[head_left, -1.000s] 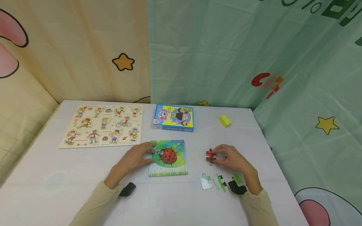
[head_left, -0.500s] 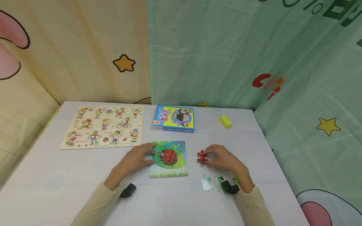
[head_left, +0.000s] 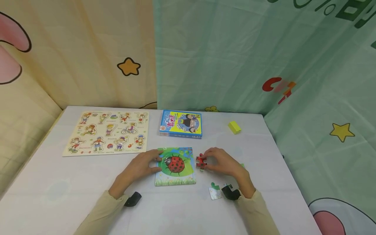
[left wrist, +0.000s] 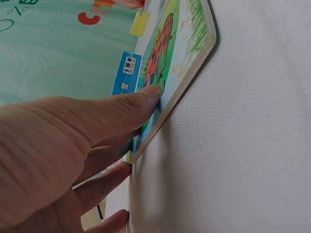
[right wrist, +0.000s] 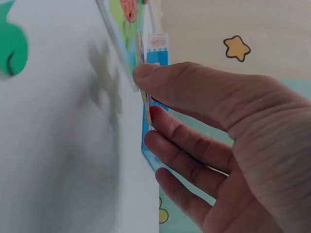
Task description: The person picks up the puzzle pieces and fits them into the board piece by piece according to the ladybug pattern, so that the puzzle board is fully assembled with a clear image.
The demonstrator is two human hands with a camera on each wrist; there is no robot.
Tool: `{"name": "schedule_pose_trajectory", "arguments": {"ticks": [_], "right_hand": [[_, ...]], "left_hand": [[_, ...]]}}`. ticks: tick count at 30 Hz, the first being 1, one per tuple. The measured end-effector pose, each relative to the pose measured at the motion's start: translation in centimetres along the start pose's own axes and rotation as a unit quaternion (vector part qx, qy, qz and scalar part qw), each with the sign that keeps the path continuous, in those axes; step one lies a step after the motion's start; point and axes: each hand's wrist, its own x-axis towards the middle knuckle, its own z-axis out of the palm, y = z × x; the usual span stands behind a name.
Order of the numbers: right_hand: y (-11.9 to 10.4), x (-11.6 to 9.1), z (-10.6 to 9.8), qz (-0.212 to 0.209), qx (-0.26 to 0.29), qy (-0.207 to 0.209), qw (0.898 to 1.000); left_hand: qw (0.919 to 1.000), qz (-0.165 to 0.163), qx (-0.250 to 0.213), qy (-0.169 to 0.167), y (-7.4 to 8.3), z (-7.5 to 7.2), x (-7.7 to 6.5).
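A square picture puzzle board (head_left: pixel 182 179) with a ladybird on it lies flat in the middle of the table. My left hand (head_left: pixel 142 164) rests on its left edge. In the left wrist view the thumb (left wrist: pixel 146 94) presses on the board's face, with the other fingers spread along the edge. Just right of the board, my right hand (head_left: pixel 225 163) pinches a red and black jigsaw piece (head_left: pixel 201 162) between thumb and fingers. Seen edge-on in the right wrist view, the thin piece (right wrist: pixel 144 97) is held above the white cloth and casts a shadow there.
A pale jigsaw piece (head_left: pixel 215 193) lies below my right hand. Other loose pieces are partly hidden by the right wrist and its black camera (head_left: pixel 231 193). Behind are a peg board (head_left: pixel 114 130) with child figures, a blue box (head_left: pixel 180 124) and a yellow block (head_left: pixel 234 127).
My right hand has moved left with the red jigsaw piece, bringing it close to the ladybird board's right edge. The left hand stays where it was on the board.
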Motion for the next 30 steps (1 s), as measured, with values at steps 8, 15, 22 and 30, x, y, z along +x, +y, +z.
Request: {"name": "schedule_pose_trajectory", "arguments": {"ticks": [8, 15, 22, 30], "right_hand": [[-1.4, 0.9, 0.0, -0.018, 0.003, 0.013, 1.000], [-2.3, 1.9, 0.4, -0.037, 0.006, 0.013, 0.999], [-3.2, 2.7, 0.9, -0.030, 0.008, 0.011, 0.999], [-4.7, 3.9, 1.8, -0.037, 0.004, 0.002, 0.999]], "left_hand": [[1.0000, -0.002, 0.000, 0.004, 0.1, -0.1, -0.1], [1.0000, -0.001, -0.006, 0.003, 0.1, -0.1, 0.0], [1.0000, 0.004, -0.002, 0.004, 0.2, -0.1, 0.0], [0.9999, 0.006, 0.007, 0.004, 0.2, -0.2, -0.1]]}}
